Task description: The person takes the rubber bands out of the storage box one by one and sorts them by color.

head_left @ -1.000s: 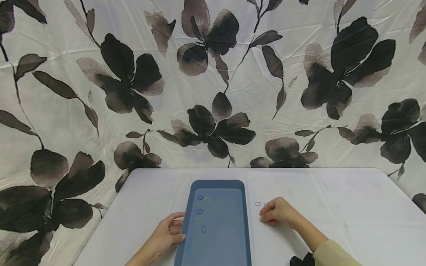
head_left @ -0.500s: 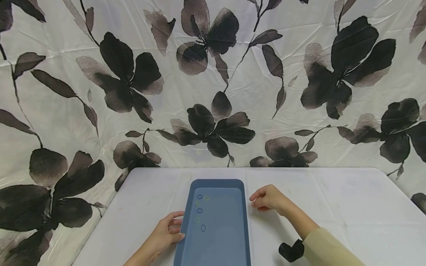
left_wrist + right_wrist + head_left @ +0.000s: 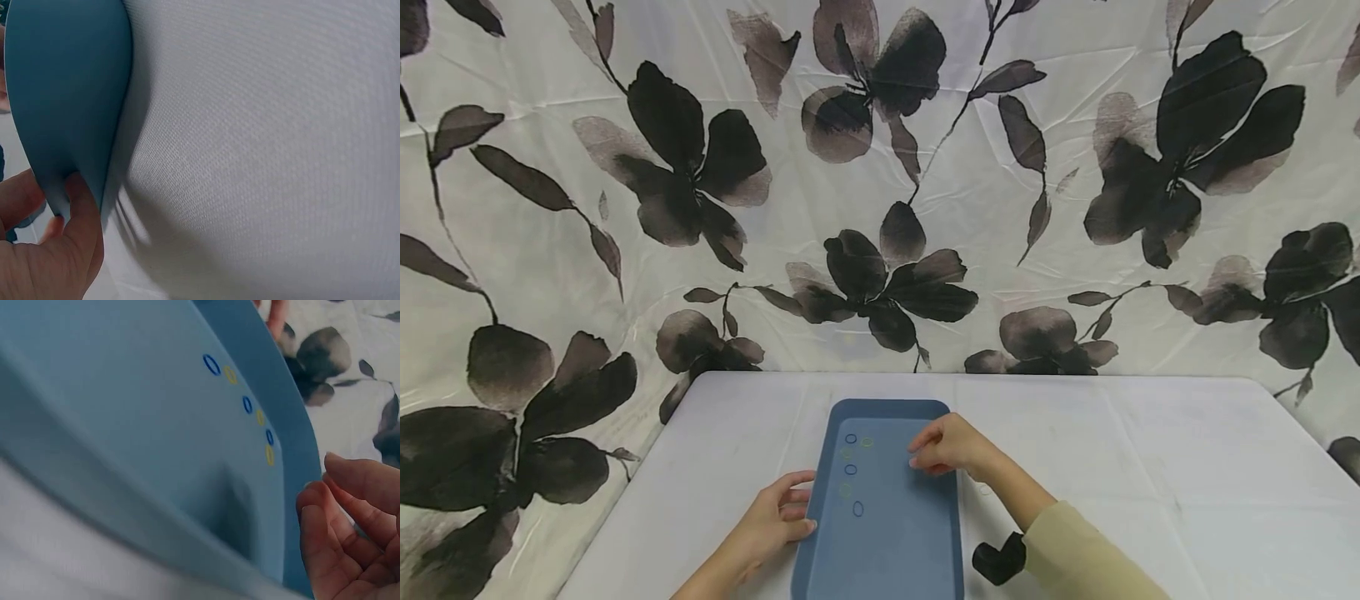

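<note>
My left hand (image 3: 771, 521) grips the left rim of a blue tray (image 3: 895, 542), and the left wrist view shows its thumb on the tray wall. Along the tray's left side lie several small rings, among them a blue ring (image 3: 212, 365) and a yellow ring (image 3: 230, 375). Over the tray's upper right part hovers my right hand (image 3: 957, 446). Its thumb and forefinger are drawn together in a pinch on what seems to be a small ring, mostly hidden by the fingertips. The shadow of this hand falls on the tray floor in the right wrist view.
A white table (image 3: 1150, 483) carries the tray. Right of the tray a faint small ring (image 3: 985, 490) lies beside the right forearm. A black heart-shaped object (image 3: 1000, 560) shows by the right sleeve (image 3: 1082, 550). Behind hangs a floral cloth (image 3: 1037, 208).
My right hand has moved left from the loose rings on the table to above the tray, its fingers staying pinched. The left hand keeps its hold on the tray rim.
</note>
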Demonstrator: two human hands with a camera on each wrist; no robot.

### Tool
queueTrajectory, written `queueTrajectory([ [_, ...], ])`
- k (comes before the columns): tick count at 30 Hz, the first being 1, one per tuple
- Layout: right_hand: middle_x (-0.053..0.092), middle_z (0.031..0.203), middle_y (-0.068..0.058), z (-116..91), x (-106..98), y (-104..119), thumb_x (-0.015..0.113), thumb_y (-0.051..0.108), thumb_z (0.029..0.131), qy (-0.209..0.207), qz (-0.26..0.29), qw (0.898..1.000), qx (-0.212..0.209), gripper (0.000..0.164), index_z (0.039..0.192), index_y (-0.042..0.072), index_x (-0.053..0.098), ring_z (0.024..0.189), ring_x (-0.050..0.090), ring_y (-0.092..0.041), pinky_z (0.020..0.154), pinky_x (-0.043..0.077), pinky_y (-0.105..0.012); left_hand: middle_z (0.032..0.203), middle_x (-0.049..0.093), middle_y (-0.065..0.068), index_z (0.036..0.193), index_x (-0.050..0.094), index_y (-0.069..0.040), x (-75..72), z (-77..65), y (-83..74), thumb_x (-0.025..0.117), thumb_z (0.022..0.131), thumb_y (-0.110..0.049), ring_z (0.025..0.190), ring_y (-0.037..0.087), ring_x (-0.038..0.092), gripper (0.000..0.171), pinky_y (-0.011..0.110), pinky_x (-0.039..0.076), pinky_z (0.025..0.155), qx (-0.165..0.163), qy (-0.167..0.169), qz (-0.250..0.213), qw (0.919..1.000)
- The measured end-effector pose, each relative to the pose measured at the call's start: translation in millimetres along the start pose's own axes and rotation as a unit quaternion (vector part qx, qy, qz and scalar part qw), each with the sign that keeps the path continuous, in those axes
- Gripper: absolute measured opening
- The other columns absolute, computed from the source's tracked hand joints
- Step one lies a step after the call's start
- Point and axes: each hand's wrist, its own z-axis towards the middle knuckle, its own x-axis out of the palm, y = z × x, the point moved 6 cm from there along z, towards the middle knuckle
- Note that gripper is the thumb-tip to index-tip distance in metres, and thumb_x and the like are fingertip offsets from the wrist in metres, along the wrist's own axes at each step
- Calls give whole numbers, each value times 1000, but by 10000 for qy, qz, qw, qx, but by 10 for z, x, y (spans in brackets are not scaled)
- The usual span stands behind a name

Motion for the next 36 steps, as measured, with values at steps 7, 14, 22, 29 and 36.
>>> queueTrajectory([
  [7, 65, 67, -8, 174, 209, 22, 74, -4, 71, 108, 68, 9997, -219, 19, 89, -10, 69, 55, 58, -12, 55, 54, -30, 115, 52, 24, 135, 36, 7, 0, 12, 7, 65, 73, 14, 91, 23, 59, 69, 36, 53, 76, -112, -103, 38, 9999],
  [14, 63, 65, -4, 397, 333, 34, 73, -4, 71, -93, 297, 9994, -170, 19, 90, -8, 69, 54, 57, -11, 54, 53, -29, 117, 52, 25, 136, 37, 5, -21, 0, 4, 65, 73, 14, 94, 24, 60, 69, 37, 53, 76, -140, -209, -26, 9997],
  [22, 60, 61, -2, 497, 414, -64, 70, -5, 73, -867, 354, 9949, -378, 16, 88, -7, 69, 51, 50, -9, 49, 45, -23, 117, 51, 25, 136, 36, 7, 4, 1, 13, 65, 74, 14, 93, 23, 60, 69, 36, 53, 75, -150, -117, -116, 9998],
  [29, 64, 65, -7, 520, 454, -75, 68, -5, 77, -1286, 123, 9889, -729, 10, 86, -6, 70, 52, 50, -8, 48, 44, -22, 114, 53, 23, 135, 36, 7, 5, 8, 13, 66, 73, 13, 91, 22, 59, 69, 36, 53, 75, -158, -87, -66, 9998],
  [36, 65, 70, -5, 554, 512, -89, 72, 1, 76, -1416, -519, 9838, -969, 11, 87, -2, 72, 58, 52, -7, 51, 45, -22, 113, 53, 22, 135, 37, 6, -15, 21, 21, 65, 73, 14, 91, 22, 59, 69, 36, 53, 75, -152, -139, -46, 9998],
])
